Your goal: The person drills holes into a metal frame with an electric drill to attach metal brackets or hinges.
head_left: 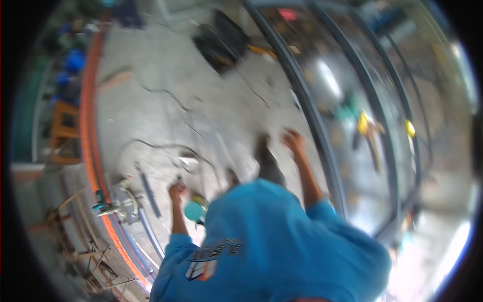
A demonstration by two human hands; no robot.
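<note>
Between grips, I'd judge — right hand (294, 141) loosely open at centre, beside the bars (303, 93) at upper right; left hand (177, 192), lower left, too blurred to tell — gripping them calls for a rightward reach

Bright workshop light, blurred fisheye view

Hard white glare blows out the lower right edge, and a streak of light shines off the surface between the dark metal bars (314, 110); the concrete floor (166, 110) is evenly lit but smeared, straight lines bow outward, and black corners ring the round view.
</note>
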